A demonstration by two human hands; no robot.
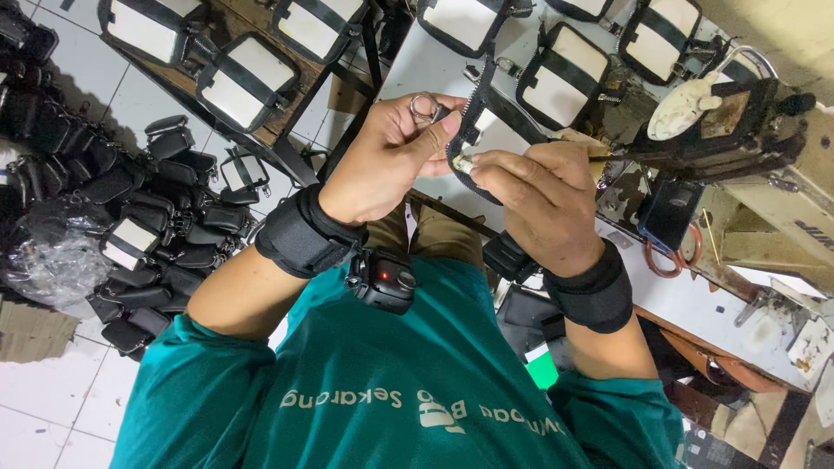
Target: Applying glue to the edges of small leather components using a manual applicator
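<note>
left hand (391,152) pinches ring (423,106) + zipper (469,130) | right hand (543,204) clamps slider (465,162) beside zipper | risk: slider slips off teeth, pinch too shallow

Teal shirt (408,399) with pale print, sleeves pushed up. Black wrist bands: left (304,233), right (598,293). Small black camera (382,280) with red light below left wrist.

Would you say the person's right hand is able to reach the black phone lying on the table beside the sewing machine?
Probably yes: the right hand pinches the zipper close above the phone, with nothing between them, though its grip is occupied.
</note>
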